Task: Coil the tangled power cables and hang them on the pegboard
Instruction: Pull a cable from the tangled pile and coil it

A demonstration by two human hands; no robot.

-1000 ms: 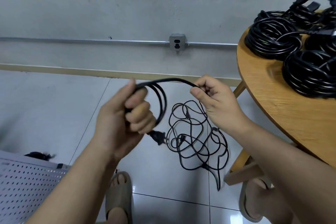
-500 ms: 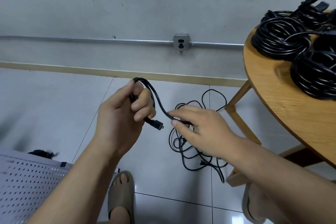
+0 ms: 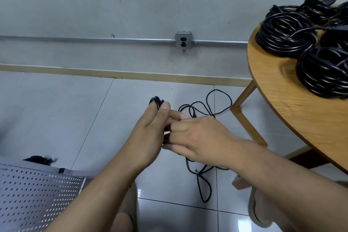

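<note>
left grip (image 3: 148,133): thumb and fingers closed round black loops of the cable (image 3: 156,101), held above the floor (image 3: 56,111), left of the bench (image 3: 293,103).
right grip (image 3: 199,137): fingers curled against the left grip's palm; cannot tell whether they pinch the cable.
tangle (image 3: 207,111): the cable's loose rest, on the floor just left of the bench leg, partly hidden under the right grip.
coiled cables (image 3: 284,34): black bundles on the bench top.
pegboard (image 3: 33,198): well left of the bench, low down.

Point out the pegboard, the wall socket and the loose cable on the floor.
pegboard (image 3: 37,194), head view, its perforated face.
wall socket (image 3: 183,41), head view, metal front plate.
loose cable (image 3: 197,172), head view, thick spot on the tiles.
</note>
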